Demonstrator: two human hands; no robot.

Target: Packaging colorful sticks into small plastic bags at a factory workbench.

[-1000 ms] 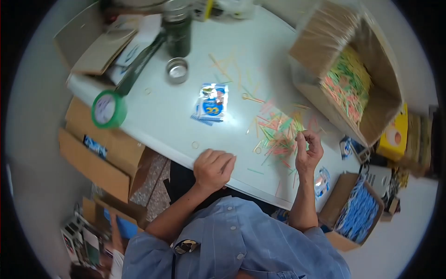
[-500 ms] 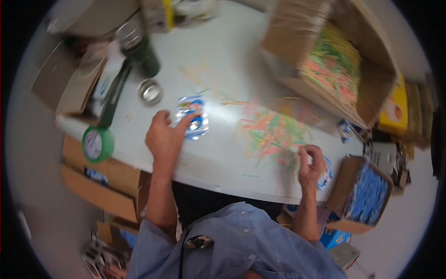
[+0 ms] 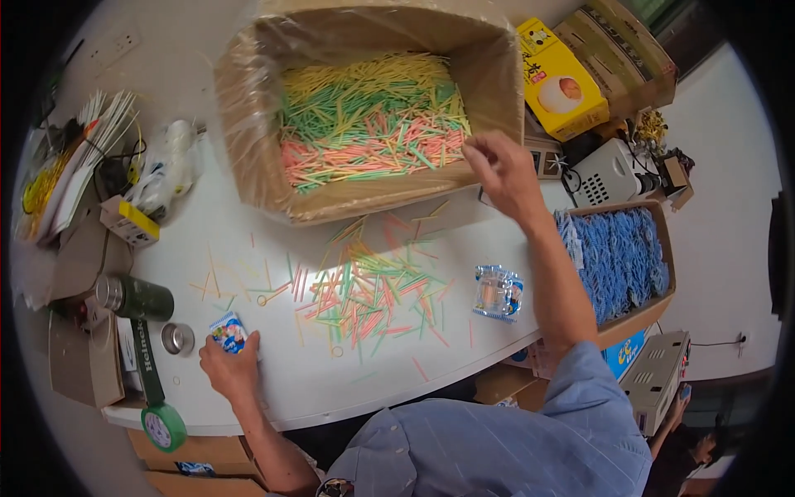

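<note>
My left hand (image 3: 232, 369) rests on the table at the left, its thumb and fingers closed about the lower edges of a small blue-and-clear packet (image 3: 228, 330). My right hand (image 3: 505, 174) is raised at the right wall of a large plastic-lined cardboard box (image 3: 248, 132). Its thumb and forefinger are pinched together; what they hold, if anything, is too small to make out. Thin pink, green and yellow sticks (image 3: 373, 124) fill the box's bottom. More loose sticks (image 3: 377, 290) lie scattered on the table between my hands. A second clear-and-blue packet (image 3: 498, 292) lies below my right forearm.
A dark green flask (image 3: 137, 298), a metal cup (image 3: 177, 338) and green tape (image 3: 163, 427) stand at the left. Rightward are a box of blue packets (image 3: 625, 265), a yellow carton (image 3: 563, 83) and a white basket (image 3: 609, 176). Another person (image 3: 687, 447) is at the lower right.
The view has swung to the right. My right hand has gone from beside the packet at the table's right to the big box's right wall. My left hand stays at its packet.
</note>
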